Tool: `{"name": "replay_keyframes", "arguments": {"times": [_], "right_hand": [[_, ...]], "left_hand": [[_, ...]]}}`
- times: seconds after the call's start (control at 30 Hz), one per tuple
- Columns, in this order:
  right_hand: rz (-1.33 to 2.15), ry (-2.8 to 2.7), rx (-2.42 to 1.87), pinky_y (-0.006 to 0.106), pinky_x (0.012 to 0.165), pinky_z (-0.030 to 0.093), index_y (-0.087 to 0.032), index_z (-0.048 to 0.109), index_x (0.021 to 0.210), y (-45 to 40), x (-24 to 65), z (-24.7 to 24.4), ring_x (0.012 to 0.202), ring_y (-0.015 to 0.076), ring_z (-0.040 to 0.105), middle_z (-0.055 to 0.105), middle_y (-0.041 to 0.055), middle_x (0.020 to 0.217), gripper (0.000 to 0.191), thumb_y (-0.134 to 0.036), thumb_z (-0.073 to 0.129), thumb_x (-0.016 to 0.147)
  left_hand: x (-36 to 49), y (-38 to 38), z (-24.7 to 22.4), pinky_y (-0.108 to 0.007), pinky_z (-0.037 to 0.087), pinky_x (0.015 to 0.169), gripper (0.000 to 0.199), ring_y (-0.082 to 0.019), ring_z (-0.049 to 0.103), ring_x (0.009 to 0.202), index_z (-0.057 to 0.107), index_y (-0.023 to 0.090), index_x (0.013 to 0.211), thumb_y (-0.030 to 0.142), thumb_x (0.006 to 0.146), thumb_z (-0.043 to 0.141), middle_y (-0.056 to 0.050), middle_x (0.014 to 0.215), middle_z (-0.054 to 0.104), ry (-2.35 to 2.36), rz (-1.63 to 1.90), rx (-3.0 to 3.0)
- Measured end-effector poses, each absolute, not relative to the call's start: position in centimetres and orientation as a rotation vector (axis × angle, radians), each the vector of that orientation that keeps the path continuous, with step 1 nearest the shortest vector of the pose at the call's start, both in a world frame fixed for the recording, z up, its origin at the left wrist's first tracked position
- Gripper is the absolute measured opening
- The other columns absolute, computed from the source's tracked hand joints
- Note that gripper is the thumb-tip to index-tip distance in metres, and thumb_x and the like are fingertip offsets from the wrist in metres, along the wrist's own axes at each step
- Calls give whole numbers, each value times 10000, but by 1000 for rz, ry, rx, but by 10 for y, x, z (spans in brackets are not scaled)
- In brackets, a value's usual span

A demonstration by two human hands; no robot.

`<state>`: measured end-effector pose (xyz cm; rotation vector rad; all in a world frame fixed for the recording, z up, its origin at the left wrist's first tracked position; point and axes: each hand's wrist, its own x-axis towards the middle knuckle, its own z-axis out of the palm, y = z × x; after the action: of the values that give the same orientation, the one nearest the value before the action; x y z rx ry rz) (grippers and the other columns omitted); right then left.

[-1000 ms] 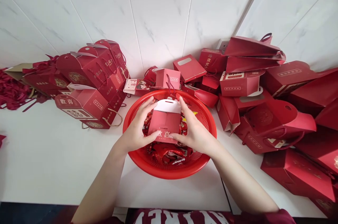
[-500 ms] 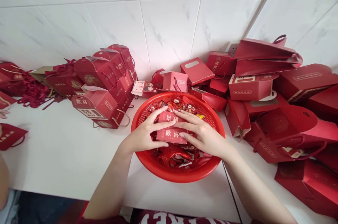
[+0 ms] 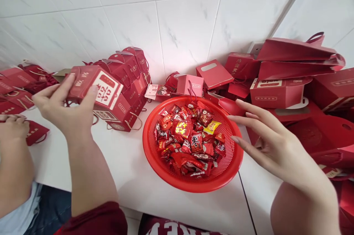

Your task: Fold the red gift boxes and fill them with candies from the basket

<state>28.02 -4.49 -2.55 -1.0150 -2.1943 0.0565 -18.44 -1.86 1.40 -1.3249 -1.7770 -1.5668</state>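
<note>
One faceted cardboard box (image 3: 103,89) in left grip (image 3: 66,111) — perforated basket (image 3: 193,187).

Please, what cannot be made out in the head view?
Head view:
Inside of the red, angular cardboard box in the left hand: hidden by its walls.
Bottom of the round red plastic basket: under small, mostly red wrapped packets.
Packets' finest print: too small.
Co-worker's hand: partly cut off by the left edge.
</note>
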Motion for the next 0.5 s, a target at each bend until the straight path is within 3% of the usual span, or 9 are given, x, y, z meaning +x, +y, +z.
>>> {"name": "replay_keyframes", "arguments": {"times": [0.13,0.33,0.43,0.5], "right_hand": [[15,-2184,-1055,531,1108,534,-309,583,1382,-38,285,-29,1354,333,570,484,79,1567,391,-348,597,992],[40,-2211,-1084,440,966,619,-296,609,1342,-36,285,-32,1312,306,609,521,76,1539,344,-356,584,1005],[70,-2228,-1085,389,861,643,-290,615,1339,-35,286,-34,1303,303,617,517,81,1543,345,-372,577,1005],[62,-2236,-1078,401,890,635,-287,618,1333,-34,287,-35,1287,300,630,535,80,1525,341,-372,575,1005]], "left_hand": [[-209,-2,28,-483,370,1179,671,-236,505,1134,748,182,1231,384,626,957,-22,1069,417,-1825,-1513,-1111],[-221,7,23,-608,269,1200,775,-266,456,1159,744,152,1216,432,539,996,-35,1127,408,-1847,-1557,-1146],[-219,6,25,-585,311,1189,747,-268,486,1167,749,176,1213,434,554,986,-40,1169,451,-1866,-1502,-1156],[-215,3,28,-545,346,1184,724,-264,506,1179,748,188,1222,411,575,981,-43,1193,471,-1883,-1435,-1194]]}}
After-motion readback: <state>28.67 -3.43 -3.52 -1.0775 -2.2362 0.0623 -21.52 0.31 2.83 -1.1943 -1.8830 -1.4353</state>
